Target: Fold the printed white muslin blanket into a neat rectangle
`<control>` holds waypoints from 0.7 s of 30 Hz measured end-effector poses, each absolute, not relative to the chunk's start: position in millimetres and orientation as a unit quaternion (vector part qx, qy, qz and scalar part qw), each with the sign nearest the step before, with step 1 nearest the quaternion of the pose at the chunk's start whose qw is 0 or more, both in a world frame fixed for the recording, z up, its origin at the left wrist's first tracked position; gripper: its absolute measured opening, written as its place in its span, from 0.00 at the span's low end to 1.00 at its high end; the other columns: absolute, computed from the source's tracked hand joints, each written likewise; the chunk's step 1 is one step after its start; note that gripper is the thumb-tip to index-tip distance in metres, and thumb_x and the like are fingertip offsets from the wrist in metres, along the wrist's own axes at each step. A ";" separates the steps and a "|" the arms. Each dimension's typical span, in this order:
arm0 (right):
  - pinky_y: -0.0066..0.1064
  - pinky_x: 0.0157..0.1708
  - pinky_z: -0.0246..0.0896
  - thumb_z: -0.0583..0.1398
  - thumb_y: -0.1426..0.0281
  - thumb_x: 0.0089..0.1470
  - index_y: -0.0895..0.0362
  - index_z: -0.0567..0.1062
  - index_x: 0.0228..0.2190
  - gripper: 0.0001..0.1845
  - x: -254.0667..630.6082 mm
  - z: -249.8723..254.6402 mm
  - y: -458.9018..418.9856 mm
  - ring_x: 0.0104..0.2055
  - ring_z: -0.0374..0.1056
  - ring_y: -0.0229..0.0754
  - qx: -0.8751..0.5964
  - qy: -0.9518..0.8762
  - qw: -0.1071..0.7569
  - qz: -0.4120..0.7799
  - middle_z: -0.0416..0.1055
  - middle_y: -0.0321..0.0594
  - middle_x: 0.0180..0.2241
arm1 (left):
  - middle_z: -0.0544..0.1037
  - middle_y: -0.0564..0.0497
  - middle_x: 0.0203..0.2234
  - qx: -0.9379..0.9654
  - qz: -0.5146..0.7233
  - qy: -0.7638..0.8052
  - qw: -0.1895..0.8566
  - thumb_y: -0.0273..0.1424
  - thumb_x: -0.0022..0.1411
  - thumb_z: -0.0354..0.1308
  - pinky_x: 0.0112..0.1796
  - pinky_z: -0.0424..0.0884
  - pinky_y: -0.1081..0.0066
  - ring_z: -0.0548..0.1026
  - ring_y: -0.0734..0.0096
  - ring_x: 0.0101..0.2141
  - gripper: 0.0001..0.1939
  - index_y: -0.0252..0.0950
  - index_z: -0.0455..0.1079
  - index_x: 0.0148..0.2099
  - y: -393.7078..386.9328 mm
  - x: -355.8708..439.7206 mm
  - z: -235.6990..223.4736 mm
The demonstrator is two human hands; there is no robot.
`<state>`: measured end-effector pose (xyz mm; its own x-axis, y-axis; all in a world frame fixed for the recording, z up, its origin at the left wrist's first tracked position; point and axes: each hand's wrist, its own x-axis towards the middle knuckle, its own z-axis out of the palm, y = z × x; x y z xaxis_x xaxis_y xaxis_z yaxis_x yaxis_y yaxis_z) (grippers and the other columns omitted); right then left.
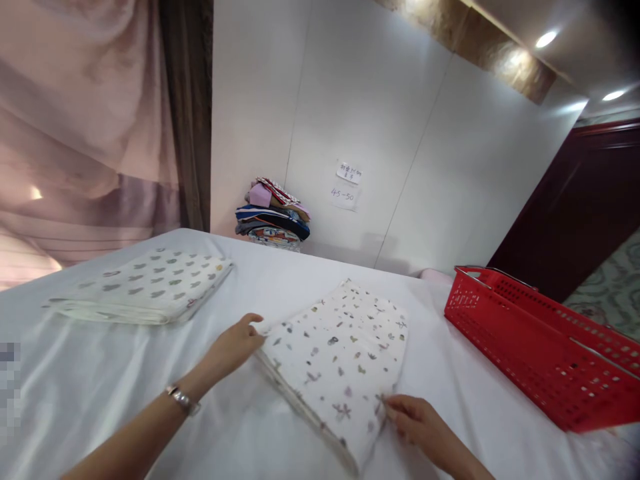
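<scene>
A folded white cloth (345, 353) with small printed plants and animals lies on the white-covered bed, its layers stacked along the front left edge. At its left corner, my left hand (245, 341) has thumb and fingers closed on the folded edge; a metal bracelet is on that wrist. My right hand (413, 421) pinches the cloth's right edge near the front corner, its fingertips partly hidden. Farther left lies another folded white cloth (160, 280) with grey cloud-like shapes, apart from both hands.
A red perforated plastic basket (530, 353) with metal handles stands at the right. A pile of folded fabrics (274, 213) sits at the back against the white wall panel (380, 120), beside handwritten paper notes (345, 187). A pink curtain (90, 120) hangs at the left.
</scene>
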<state>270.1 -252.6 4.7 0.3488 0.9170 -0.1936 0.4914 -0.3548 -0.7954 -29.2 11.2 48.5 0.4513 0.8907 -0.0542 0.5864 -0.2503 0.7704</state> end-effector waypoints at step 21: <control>0.33 0.42 0.58 0.52 0.69 0.49 0.58 0.75 0.33 0.14 379.7 24.6 40.2 0.43 0.66 0.45 -0.830 -0.454 0.304 0.113 0.73 0.42 0.36 | 0.74 0.54 0.26 0.737 0.192 0.511 0.398 0.39 0.51 0.47 0.32 0.65 0.70 0.73 0.64 0.29 0.20 0.40 0.62 0.47 24.0 -57.0 -8.4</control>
